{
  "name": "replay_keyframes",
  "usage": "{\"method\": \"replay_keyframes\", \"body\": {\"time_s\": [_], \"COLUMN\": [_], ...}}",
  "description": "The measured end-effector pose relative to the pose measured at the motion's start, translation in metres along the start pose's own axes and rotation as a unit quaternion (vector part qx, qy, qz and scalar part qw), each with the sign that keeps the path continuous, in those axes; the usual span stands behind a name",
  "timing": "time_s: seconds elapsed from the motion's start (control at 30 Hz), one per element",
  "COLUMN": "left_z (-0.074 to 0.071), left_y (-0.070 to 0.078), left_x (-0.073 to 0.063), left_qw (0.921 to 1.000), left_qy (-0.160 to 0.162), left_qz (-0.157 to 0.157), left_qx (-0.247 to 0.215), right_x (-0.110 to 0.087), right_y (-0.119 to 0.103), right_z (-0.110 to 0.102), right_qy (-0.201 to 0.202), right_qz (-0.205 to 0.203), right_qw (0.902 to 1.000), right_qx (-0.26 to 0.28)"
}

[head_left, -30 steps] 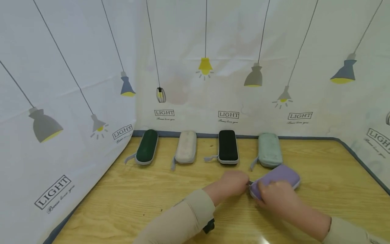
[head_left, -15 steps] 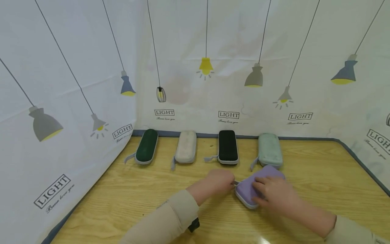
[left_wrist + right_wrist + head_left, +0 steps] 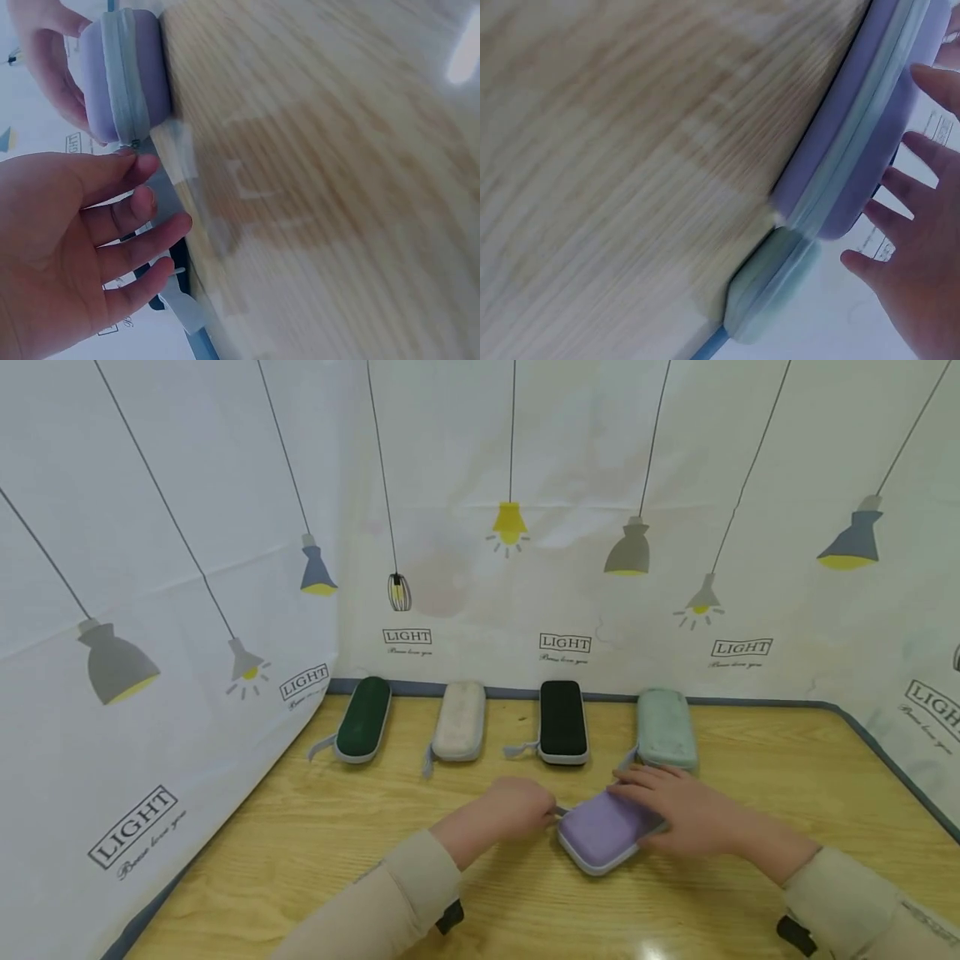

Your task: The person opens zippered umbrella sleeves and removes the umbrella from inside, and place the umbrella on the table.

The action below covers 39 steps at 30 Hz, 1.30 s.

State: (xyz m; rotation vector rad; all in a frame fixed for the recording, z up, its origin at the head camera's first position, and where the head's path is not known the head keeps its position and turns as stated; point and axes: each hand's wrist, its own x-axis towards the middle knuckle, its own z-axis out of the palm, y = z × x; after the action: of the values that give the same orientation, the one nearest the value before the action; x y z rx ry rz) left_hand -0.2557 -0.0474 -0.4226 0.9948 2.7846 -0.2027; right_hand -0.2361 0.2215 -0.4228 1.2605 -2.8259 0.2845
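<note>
The left hand (image 3: pixel 516 808) pinches the pull tab (image 3: pixel 560 811) of the purple case (image 3: pixel 602 833), just right of that grip; the right hand (image 3: pixel 690 810), fingers extended, lies over the case; 4 other cases (image 3: pixel 562 718) lie beyond.

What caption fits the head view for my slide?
Left hand pinching the pull tab of a purple case, right hand across the case's other end.

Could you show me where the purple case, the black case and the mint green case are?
Purple case (image 3: pixel 602 833): head view, on its upper face.
Black case (image 3: pixel 562 718): head view, middle of its upper face.
Mint green case (image 3: pixel 666 727): head view, middle of its upper face.
</note>
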Motion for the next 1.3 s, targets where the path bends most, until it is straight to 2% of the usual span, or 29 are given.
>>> {"method": "replay_keyframes", "body": {"time_s": [0.17, 0.4, 0.53, 0.63, 0.87, 1.1, 1.3], "left_z": [0.009, 0.015, 0.017, 0.018, 0.019, 0.017, 0.017], "left_y": [-0.007, -0.015, -0.018, -0.021, -0.023, -0.023, -0.02], "left_x": [-0.005, -0.016, -0.021, -0.024, -0.029, -0.037, -0.04], "left_qw": [0.9998, 0.9973, 0.9954, 0.9943, 0.9958, 0.9952, 0.9949], "left_qy": [0.016, 0.054, 0.08, 0.094, 0.08, 0.084, 0.084], "left_qz": [0.009, 0.034, 0.034, 0.035, 0.035, 0.044, 0.045], "left_qx": [0.012, 0.037, 0.039, 0.035, 0.028, 0.025, 0.032], "right_x": [0.002, 0.003, 0.003, 0.004, 0.006, 0.002, 0.0], "right_y": [0.008, 0.01, 0.009, 0.007, -0.004, -0.016, -0.026], "right_z": [0.0, -0.003, -0.006, -0.009, -0.014, -0.016, -0.018], "right_qy": [-0.028, -0.042, -0.048, -0.046, -0.052, -0.048, -0.064], "right_qz": [0.007, -0.008, -0.002, -0.013, -0.037, -0.02, 0.017], "right_qw": [0.999, 0.9981, 0.9983, 0.9988, 0.9966, 0.9966, 0.9947], "right_qx": [0.035, 0.044, 0.033, 0.004, -0.052, -0.064, -0.078]}}
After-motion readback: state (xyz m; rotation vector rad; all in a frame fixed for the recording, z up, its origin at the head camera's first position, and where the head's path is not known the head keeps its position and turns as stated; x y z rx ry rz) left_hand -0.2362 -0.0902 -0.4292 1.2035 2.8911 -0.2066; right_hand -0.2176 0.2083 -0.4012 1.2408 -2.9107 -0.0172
